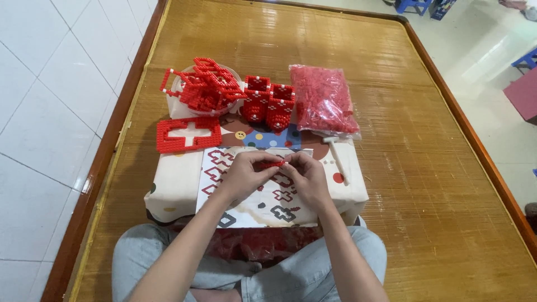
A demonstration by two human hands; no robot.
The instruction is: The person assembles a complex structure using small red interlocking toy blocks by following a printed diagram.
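Both hands' fingers point(282, 163) pinch a small red bead strip point(272, 164) over the pattern sheet point(263, 207)

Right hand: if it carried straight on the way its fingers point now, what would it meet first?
The right hand points left, toward the small red bead piece pinched between both hands; just beyond it lie the left hand's fingertips. Depth is hard to judge.

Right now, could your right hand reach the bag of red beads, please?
Probably yes: the bag of red beads lies just beyond the right hand with nothing between, though both hands pinch a small red piece.
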